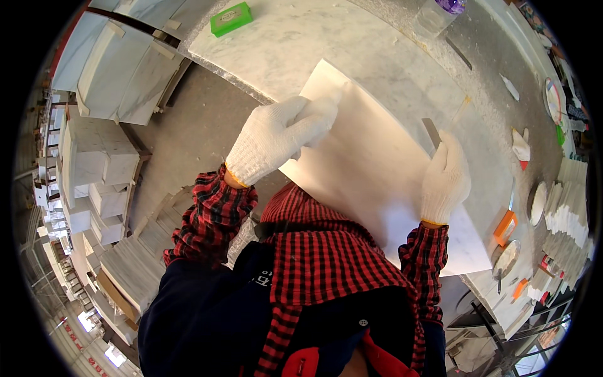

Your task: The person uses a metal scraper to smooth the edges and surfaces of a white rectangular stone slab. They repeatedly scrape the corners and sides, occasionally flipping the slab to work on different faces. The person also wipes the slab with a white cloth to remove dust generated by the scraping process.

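Note:
A large white rectangular slab [383, 182] lies at an angle before me, partly over the worktable's near edge. My left hand [276, 138], in a white knit glove, is over the slab's left part. Its fingers and thumb come together, the tips blurred; whatever may be between them is hidden. Also gloved, my right hand [447, 179] is over the slab's right side, closed on a flat metal scraper blade [431, 132] that sticks up past the fingers. The fingers hide the scraper's lower end.
On the pale marble worktable [282, 44] are a green box [231, 19], a clear bottle with a purple top [438, 16] and a thin dark strip [458, 53]. An orange-handled tool [505, 227] and a round dish [506, 259] lie right. Stacked marble pieces [107, 151] stand left.

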The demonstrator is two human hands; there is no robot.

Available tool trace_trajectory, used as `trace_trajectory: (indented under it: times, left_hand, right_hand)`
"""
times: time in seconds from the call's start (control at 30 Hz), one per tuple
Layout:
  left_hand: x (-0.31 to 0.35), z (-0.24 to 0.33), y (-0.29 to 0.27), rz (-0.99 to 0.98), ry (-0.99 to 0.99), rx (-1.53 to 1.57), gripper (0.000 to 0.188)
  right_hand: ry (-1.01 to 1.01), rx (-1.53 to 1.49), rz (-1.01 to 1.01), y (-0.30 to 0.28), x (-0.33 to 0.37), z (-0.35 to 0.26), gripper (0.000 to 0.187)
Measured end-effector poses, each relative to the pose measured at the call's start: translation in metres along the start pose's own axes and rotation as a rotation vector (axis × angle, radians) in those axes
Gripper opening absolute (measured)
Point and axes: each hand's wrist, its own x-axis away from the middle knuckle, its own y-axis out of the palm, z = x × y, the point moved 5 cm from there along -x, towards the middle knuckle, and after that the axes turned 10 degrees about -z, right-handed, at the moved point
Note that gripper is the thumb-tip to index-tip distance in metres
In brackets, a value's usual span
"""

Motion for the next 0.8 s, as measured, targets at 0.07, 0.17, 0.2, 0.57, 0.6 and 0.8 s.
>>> trace_trajectory:
  times: [0.07, 0.17, 0.2, 0.57, 0.6, 0.8]
  left_hand:
    - [-0.001, 0.002, -0.001, 0.01, -0.002, -0.022, 0.037]
    - [-0.001, 0.007, -0.002, 0.015, -0.011, -0.044, 0.039]
    - [0.0, 0.009, -0.002, 0.015, -0.014, -0.049, 0.039]
    - [-0.003, 0.015, -0.002, 0.019, -0.025, -0.064, 0.037]
    - [-0.004, 0.016, -0.002, 0.019, -0.029, -0.059, 0.037]
    - [-0.004, 0.017, -0.002, 0.019, -0.023, -0.052, 0.037]
  right_hand:
    - [0.005, -0.012, 0.005, -0.001, 0.0, 0.0, 0.025]
    - [-0.05, 0.023, 0.07, -0.002, 0.0, 0.0, 0.021]
    - [-0.078, 0.043, 0.101, -0.002, 0.0, -0.001, 0.021]
    - [-0.123, 0.04, 0.145, -0.001, 0.001, 0.0, 0.02]
    - [-0.12, 0.042, 0.14, -0.001, 0.001, 0.0, 0.02]
    - [-0.125, 0.049, 0.138, -0.003, 0.001, 0.0, 0.021]
